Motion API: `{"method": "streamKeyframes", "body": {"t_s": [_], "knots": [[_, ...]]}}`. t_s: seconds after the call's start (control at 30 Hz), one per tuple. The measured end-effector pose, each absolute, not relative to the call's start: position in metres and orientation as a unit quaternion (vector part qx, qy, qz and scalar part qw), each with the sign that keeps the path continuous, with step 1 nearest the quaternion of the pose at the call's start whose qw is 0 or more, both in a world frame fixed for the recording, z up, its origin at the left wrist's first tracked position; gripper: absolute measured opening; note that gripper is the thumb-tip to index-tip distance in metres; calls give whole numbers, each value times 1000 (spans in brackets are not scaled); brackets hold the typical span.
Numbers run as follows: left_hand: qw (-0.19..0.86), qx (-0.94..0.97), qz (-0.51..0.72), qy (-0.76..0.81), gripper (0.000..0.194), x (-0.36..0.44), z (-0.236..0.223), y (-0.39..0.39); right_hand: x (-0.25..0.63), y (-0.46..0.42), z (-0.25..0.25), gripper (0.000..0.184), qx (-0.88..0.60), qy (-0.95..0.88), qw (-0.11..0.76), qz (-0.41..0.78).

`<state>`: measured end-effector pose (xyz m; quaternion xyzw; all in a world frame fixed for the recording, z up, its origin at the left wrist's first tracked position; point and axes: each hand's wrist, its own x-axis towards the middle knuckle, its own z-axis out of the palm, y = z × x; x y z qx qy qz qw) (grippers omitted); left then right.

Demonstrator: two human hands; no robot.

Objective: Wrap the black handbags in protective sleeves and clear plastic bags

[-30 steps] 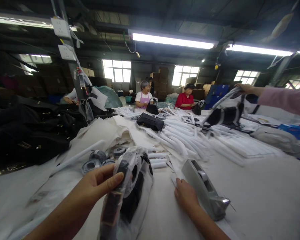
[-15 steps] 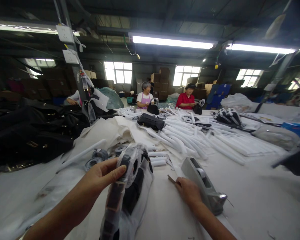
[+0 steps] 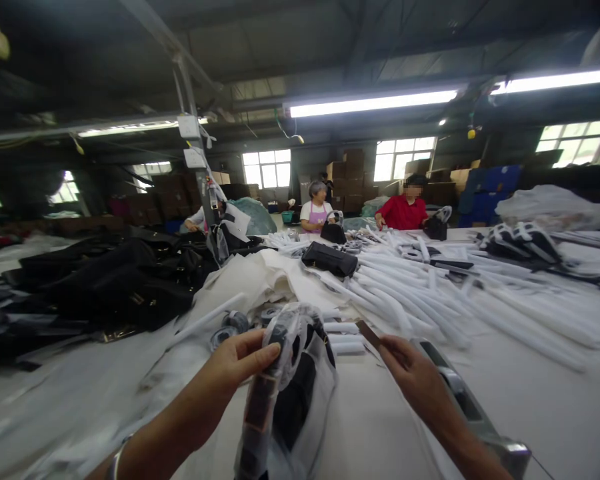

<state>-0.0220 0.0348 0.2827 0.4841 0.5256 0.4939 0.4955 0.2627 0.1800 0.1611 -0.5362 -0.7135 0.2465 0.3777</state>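
Observation:
My left hand (image 3: 225, 377) is closed on the strap of a black handbag (image 3: 296, 400), pinching it between thumb and fingers. Clear plastic wraps the bag and its strap. To the right, my right hand (image 3: 420, 380) pinches a short strip of brownish tape (image 3: 368, 333), its free end pointing toward the bag but apart from it. A grey tape dispenser (image 3: 473, 403) stands on the table, partly behind my right hand and forearm. Behind the bag lie grey rolled straps (image 3: 225, 337).
White paper tubes (image 3: 405, 293) and sheets (image 3: 255, 277) cover the table's middle. A black bag (image 3: 330, 259) rests among them. Black bags (image 3: 125, 273) are heaped at left beside a metal post (image 3: 205, 187). Two co-workers (image 3: 317, 210) (image 3: 405, 207) sit across the table handling bags.
My right hand has lifted away from the dispenser with the tape strip. My left hand keeps its hold on the bag. The view has turned left. A co-worker's arm at right has gone from view.

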Motion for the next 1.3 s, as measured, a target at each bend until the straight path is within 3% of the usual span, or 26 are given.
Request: {"method": "streamKeyframes", "body": {"t_s": [0.1, 0.23, 0.53, 0.83, 1.03, 1.13, 1.3], "knots": [[493, 489, 495, 523, 41, -22, 281, 35, 246, 161, 197, 47, -465, -698, 382, 388], [484, 501, 483, 531, 40, -21, 283, 33, 224, 135, 223, 44, -370, -685, 309, 546], [454, 549, 466, 525, 35, -12, 292, 29, 180, 122, 245, 31, -302, -737, 252, 550], [454, 549, 477, 515, 36, -11, 294, 28, 179, 150, 223, 27, -289, -781, 312, 458], [450, 536, 466, 541, 35, -18, 289, 28, 244, 184, 136, 14, -413, -857, 294, 91], [449, 536, 458, 549, 37, -17, 288, 31, 265, 190, 92, 20, -442, -856, 250, 95], [460, 522, 455, 556, 42, -17, 287, 32, 282, 181, 58, 14, -490, -826, 221, 169]]}}
